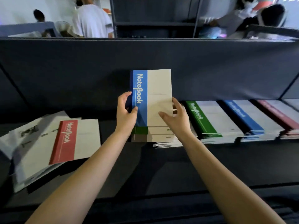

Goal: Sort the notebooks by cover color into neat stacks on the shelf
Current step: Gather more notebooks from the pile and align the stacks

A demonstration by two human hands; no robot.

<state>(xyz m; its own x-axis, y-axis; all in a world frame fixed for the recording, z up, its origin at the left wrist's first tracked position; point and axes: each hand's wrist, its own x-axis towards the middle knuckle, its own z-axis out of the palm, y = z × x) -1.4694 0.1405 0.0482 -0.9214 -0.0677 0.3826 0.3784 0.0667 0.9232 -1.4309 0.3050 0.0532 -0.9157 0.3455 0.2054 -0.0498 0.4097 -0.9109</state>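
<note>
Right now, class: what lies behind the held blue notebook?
A green-banded notebook and a brown-banded one peek out below the blue notebook; anything more is covered.

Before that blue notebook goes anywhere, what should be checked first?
1. Grip: the left hand holds the blue notebook at its spine and the right hand holds the opposite edge: ok.
2. One book only: a green-striped cover and a brown-striped cover peek out beneath it. Whether they are in the grip: cannot tell.
3. Matching stack: the blue stack lies on the shelf between the green stack and the red stack: ok.
4. Way across: nothing stands above the green stack: ok.
5. Leftovers: the red notebook lies askew on a loose pile at the left: not ok.
</note>
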